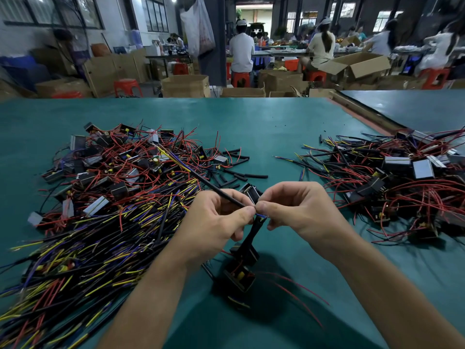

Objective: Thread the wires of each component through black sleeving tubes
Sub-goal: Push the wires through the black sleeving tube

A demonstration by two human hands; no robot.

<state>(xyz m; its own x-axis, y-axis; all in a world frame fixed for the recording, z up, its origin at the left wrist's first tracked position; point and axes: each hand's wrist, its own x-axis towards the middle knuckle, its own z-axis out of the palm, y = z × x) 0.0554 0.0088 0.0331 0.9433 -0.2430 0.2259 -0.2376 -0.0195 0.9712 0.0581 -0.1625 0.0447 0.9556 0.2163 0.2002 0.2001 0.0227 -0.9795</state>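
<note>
The left hand [221, 217] is closed in a pinch, thumb and forefinger gripping the near end of a long black sleeving tube [216, 188] that runs up and away to the hand's far left, over the heap there. The right hand [294, 210] is closed the same way, its fingertips [261, 206] pinching the thin blue wires [261, 216] that show in the narrow gap between the two hands — the fingertips of both hands nearly touch. Whether the wire ends have entered the tube mouth cannot be told.

Below the hands hangs the component [240, 275], a small dark block with a yellow part visible in it, held above the green surface [264, 132] by a black sleeved lead [253, 234] that rises to the pinch. Loose red wires [297, 290] trail from it toward the right forearm's side.

To the left of the left hand lies a large heap of components [108, 187] tangled with red, yellow, blue and black wires. Just beyond the hands, short cut pieces of black tubing [241, 172] are scattered on the surface. Well to the right of the right hand sits a second pile [402, 182] of components — several with pale rectangular faces — with wires spreading from it.
</note>
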